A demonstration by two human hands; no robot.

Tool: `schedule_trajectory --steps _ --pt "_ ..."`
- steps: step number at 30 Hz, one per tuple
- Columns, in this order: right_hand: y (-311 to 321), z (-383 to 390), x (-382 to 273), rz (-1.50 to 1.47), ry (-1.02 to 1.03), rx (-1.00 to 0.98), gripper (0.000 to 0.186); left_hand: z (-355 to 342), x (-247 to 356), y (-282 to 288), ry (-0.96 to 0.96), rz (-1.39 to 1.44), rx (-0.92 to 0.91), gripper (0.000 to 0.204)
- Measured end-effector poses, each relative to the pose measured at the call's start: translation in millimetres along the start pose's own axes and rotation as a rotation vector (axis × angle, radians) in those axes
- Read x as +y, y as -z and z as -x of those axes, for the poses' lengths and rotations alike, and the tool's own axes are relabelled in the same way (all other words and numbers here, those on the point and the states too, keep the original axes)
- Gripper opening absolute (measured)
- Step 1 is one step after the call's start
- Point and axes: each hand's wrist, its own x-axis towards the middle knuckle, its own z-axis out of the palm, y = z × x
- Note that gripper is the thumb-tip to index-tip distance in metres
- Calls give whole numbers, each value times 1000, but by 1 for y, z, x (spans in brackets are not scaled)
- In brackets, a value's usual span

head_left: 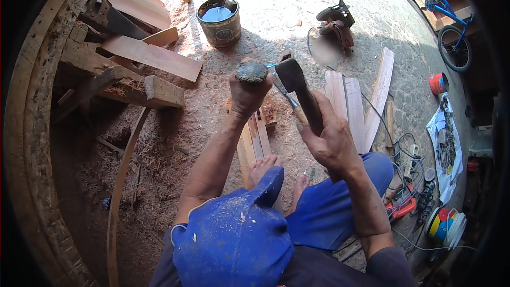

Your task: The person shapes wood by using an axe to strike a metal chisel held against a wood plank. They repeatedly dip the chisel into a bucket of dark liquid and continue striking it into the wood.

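Observation:
My left hand (246, 98) is closed round an upright tool handle (251, 71) with a rounded, worn, greyish end facing up; its lower part is hidden. Gripped in my right hand (332, 141) is a hammer (291, 74) with a dark, blocky head, tilted toward the left hand. Between the hands shows a slim metal tool with a light wooden handle (300, 114), close to the right thumb; whether that hand also holds it I cannot tell. Narrow wooden strips (258, 133) lie below the left hand, with a bare foot (263, 168) at their near end.
Ahead stand a bucket of dark liquid (220, 29) and a circular saw (337, 32). Boards (355, 101) lie to the right, near cables and a power strip (411, 165). A handsaw (109, 17) and timber (154, 58) are at left. A blue bicycle (451, 13) stands far right.

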Motion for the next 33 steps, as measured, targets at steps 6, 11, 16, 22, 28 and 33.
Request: schedule_trajectory --steps 6,11,16,22,28,33 --pt "15 -27 -40 215 281 42 62 2 5 3 130 284 100 20" --pt "22 -41 -61 448 309 -40 61 4 9 10 124 259 87 25" --pt "0 -48 -32 750 200 -294 58 6 -2 10 -185 -137 83 24" --pt "-1 -44 -29 655 233 -232 55 7 -11 9 -269 -312 88 16" --pt "17 -47 -48 471 230 -142 59 -6 0 1 54 224 214 12" --pt "33 -49 -70 353 391 12 64 5 8 -19 -13 125 196 19"
